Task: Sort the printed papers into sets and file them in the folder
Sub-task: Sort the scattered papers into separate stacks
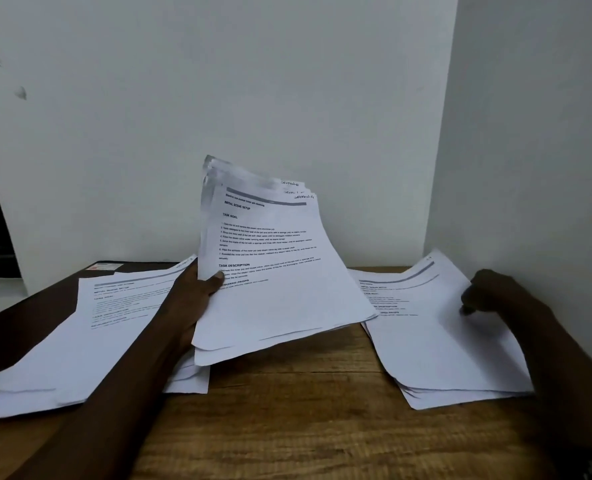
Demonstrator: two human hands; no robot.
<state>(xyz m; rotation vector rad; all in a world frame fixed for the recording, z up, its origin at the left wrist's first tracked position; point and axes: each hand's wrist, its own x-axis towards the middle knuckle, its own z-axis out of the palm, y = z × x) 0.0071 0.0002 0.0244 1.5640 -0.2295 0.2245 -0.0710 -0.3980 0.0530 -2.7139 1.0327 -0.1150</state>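
Head view is showing the left hand (197, 299) holding up the unsorted stack (273, 271) above the middle of the desk (305, 427). Its thumb is clamping the front sheet and its fingers (187, 271) are wrapping round behind. The stack is tilting back towards the wall (287, 81), likely so the print is facing the person. The sheets are sitting staggered at the top, so the handwritten section notes in the corners are all peeking out, which looks like the sorting cue.

Over on the right, the right hand (495, 292) is resting on the right pile (436, 341), bent fingers (467, 306) meeting the top sheet. Pinching it or just pressing it flat? I cannot tell. The left pile (79, 341) is lying under the left forearm. The two piles are sitting well apart, probably so the sets are not mixing.

A dark flat item (114, 266) is lying at the desk's back left corner, partly under the left pile. It may be the folder, so filing looks some way off.
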